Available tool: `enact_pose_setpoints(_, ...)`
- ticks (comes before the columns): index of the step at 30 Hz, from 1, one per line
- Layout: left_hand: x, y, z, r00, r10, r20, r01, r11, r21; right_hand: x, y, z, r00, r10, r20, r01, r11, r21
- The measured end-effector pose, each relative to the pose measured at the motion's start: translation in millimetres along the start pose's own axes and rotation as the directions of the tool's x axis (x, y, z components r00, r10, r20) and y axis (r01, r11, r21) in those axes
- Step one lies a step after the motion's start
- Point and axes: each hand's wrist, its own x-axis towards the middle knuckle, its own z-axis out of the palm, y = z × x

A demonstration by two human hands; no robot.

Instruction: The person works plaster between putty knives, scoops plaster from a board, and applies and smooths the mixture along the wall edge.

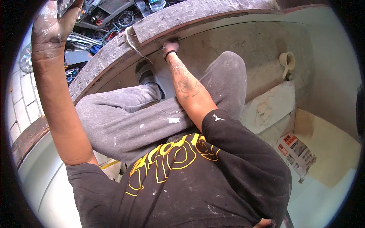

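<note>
The right hand (170, 47), in the upper middle of the frame, presses against the seam where the rough grey stone ledge (182, 19) meets the smooth inner wall (243, 41) below it. Its grip looks curled closed against that joint, though whether anything small sits inside the fingers cannot be told, since they are turned away. A dark band circles the wrist, and the tattooed forearm runs down toward the middle of the frame, held straight, probably so the hand can push firmly into the seam. The left hand (53, 22), at the upper left, is dusted with pale material and raised high; its fingers wrap something dark and flat at the frame's edge, apparently as a brace, though the thing itself is cut off. Between the arms are the bent knees in grey, paint-flecked trousers (125, 117), with one shoe (146, 74) planted just beneath the ledge, which keeps the body close to the work. A loop of white cord (131, 41) hangs over the ledge just left of the right hand. Farther right a cream scoop (287, 60) rests against the wall above a pale block (270, 106), and a printed bag (296, 152) lies at lower right.
</note>
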Motion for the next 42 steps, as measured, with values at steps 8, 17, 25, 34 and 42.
enact_pose_setpoints(8, 17, -23, -23, 0.653, 0.516, 0.555, -0.757, 0.422, 0.499, -62, -51, -43, 0.908, 0.336, -0.252, 0.021, 0.563, 0.826)
enact_pose_setpoints(17, 33, -23, -42, 0.821, 0.014, 0.570, 0.351, 0.775, -0.526, -86, -66, -67, 0.954, 0.249, -0.167, -0.004, 0.566, 0.824)
enact_pose_setpoints(25, 15, -22, 8, 0.948, 0.105, 0.299, -0.009, 0.952, -0.306, -121, -71, -97, 0.893, 0.441, 0.091, -0.143, 0.085, 0.986)
enact_pose_setpoints(34, 4, -28, 59, 0.956, -0.274, 0.103, 0.293, 0.888, -0.355, -223, -33, -378, 0.594, -0.424, -0.684, 0.804, 0.350, 0.481)
enact_pose_setpoints(42, -4, -34, 82, 0.858, -0.330, 0.393, 0.415, 0.897, -0.151, -289, -90, -446, 0.128, -0.958, -0.255, 0.877, 0.229, -0.422)
